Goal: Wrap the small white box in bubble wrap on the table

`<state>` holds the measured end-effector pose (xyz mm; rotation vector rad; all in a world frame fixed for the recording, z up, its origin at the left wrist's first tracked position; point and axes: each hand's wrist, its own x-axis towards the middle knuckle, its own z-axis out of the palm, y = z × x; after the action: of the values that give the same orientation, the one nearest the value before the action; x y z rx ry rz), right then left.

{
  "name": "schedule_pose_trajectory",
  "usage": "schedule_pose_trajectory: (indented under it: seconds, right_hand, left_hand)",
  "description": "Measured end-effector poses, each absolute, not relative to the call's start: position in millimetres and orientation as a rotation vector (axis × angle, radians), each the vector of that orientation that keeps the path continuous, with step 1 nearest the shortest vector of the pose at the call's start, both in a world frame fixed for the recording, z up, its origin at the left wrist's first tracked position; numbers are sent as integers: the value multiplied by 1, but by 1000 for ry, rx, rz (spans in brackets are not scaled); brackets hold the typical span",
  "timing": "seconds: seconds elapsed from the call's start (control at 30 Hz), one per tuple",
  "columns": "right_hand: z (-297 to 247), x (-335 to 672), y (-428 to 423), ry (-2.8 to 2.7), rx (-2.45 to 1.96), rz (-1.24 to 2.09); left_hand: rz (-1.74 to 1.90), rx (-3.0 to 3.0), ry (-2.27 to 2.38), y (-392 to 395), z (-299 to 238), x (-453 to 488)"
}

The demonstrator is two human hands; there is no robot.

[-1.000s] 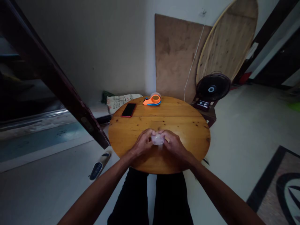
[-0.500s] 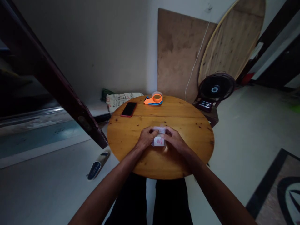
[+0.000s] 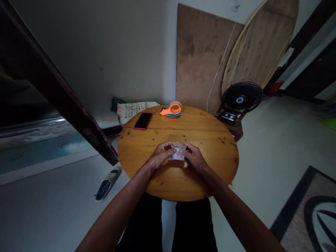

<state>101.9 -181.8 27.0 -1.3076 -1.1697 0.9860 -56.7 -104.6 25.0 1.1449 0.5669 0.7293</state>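
Between my two hands is a small white packet with pink print (image 3: 178, 154), wrapped at least partly in something like clear plastic. My left hand (image 3: 164, 154) grips its left side, thumb on the face turned toward me. On the opposite side my right hand (image 3: 193, 154) holds it the same way, fingers curled behind the top edge. My fingers hide the packet's sides and part of its back. It is held over the middle of the round wooden table (image 3: 136, 150).
Toward the table's far edge lie an orange and blue tape dispenser (image 3: 173, 110) and a dark phone with a red edge (image 3: 143, 121). A black fan (image 3: 240, 99) stands beyond the table on the right. A slipper (image 3: 106, 185) lies on the floor at left.
The packet has tilted, and its printed face looks shorter. My left thumb has shifted down onto that face. The camera view has moved slightly.
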Motion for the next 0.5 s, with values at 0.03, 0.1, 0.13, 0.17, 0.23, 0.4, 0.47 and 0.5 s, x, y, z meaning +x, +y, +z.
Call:
schedule_pose_trajectory:
  seconds: [0.03,0.1,0.13,0.17,0.23,0.4,0.47,0.5]
  right_hand:
    - [27,102,-182,-1183,-1321,973]
    - [25,103,-182,-1211,-1341,936]
    - [24,103,-181,-1224,-1345,918]
    - [23,103,-181,-1236,-1348,903]
    - [21,103,-180,-1258,-1355,878]
    - [18,103,-179,-1337,-1368,747]
    - [17,104,-178,-1370,-1357,672]
    - [16,104,-178,-1384,-1347,632]
  left_hand:
    - [736,1144,583,-104,24,-56]
    - [746,1176,617,-104,24,-55]
    - [744,1200,635,-104,23,-55]
    - [740,1222,652,-104,23,-55]
    - [735,1245,671,-103,23,-55]
    - [729,1255,654,-104,23,-54]
    - [726,1250,635,-104,25,-53]
    - [725,1245,622,-104,26,-53]
